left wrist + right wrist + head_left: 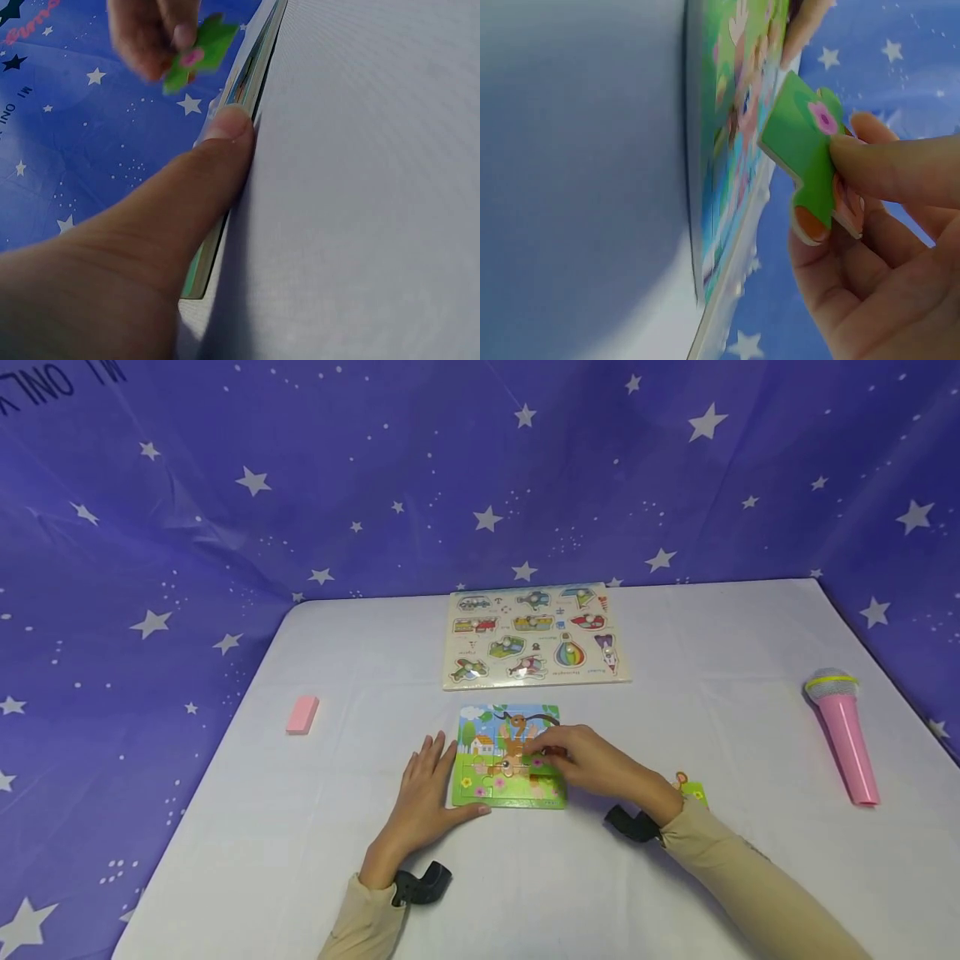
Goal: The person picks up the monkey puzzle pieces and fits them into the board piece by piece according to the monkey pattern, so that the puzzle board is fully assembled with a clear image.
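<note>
A small jigsaw puzzle (pixel 513 802) with a cartoon animal, a house and flowers lies in the middle of the white table. My left hand (pixel 420 797) steadies it, fingers straight along its left edge and thumb against the near edge. Over the puzzle's right part, my right hand (pixel 596 767) pinches a green puzzle piece (pixel 799 142) with a pink flower and some brown and orange. The right wrist view shows that piece tilted, between thumb and fingers, off the board. One more green piece (pixel 696 793) lies by the right forearm, partly hidden by it.
Behind the puzzle lies a wooden peg board (pixel 536 643) with vehicle pictures. A pink block (pixel 302 716) is at the left, and a pink toy microphone (pixel 847 739) at the right. Purple starry cloth (pixel 420 485) hangs behind the table.
</note>
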Motion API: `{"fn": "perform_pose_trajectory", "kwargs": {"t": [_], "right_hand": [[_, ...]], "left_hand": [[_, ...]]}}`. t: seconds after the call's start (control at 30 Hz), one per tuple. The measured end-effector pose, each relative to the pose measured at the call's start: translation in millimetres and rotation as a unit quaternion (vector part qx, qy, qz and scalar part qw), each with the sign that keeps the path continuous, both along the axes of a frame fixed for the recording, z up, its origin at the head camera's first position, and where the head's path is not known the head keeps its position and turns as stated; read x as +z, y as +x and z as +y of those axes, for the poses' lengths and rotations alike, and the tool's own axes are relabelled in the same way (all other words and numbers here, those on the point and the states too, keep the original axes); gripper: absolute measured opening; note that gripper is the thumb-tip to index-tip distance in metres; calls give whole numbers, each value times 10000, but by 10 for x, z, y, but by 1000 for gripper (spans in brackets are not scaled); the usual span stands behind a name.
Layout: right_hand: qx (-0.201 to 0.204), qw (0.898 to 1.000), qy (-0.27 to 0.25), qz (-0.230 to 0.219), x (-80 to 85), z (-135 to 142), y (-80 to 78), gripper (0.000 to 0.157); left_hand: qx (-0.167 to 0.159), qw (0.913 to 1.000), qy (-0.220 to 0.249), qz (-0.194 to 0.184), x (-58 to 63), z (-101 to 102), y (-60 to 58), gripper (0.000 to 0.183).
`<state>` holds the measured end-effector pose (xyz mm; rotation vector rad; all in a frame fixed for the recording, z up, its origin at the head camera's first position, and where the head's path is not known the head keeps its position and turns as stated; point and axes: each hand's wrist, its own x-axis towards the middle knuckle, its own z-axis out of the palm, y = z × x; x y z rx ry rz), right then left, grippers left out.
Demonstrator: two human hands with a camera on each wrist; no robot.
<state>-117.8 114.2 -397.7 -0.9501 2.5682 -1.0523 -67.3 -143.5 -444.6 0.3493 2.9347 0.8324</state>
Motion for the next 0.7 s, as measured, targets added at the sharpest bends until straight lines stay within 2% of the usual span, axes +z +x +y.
{"fn": "perform_pose_trajectory", "kwargs": {"t": [0.23,0.47,0.7], "right_hand": [[143,9997,170,-82,-62,-326,-84,29],[406,9983,203,-363,-103,-433,-85,33],[128,9984,265,-480,-124,-489,-17,35]], "left_hand": [[-45,10000,-24,30,-3,4,0,99],[-35,10000,-45,-9,2,6,2,100],[-15,10000,-54,7,-6,-8,8,100]]}}
